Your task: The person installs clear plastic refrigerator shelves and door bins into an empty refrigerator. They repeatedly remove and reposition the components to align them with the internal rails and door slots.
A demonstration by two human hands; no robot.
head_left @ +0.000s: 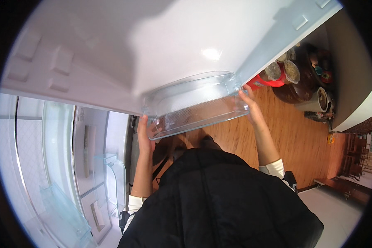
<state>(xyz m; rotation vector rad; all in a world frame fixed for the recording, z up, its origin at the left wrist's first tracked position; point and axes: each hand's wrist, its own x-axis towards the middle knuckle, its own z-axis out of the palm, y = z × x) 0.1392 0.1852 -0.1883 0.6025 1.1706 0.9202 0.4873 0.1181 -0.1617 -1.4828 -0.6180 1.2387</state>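
A clear plastic fridge door shelf (190, 128) spans the space between my hands, against the white inner panel of the fridge door (173, 45). Its long front edge is toward me, tilted a little higher at the right. My left hand (146, 134) grips its left end, thumb on the outside and fingers showing faintly through the plastic. My right hand (250, 104) holds the right end, thumb near the upper corner. Nothing lies in the shelf; its textured base shows through. Whether its ends sit on the door's side ribs, I cannot tell.
To the left stands the open fridge interior with glass shelves (66, 202) and another clear door bin (115, 177). At the right, a red basin (279, 79), tubs of food and a brown round surface stand by the wooden floor (293, 136).
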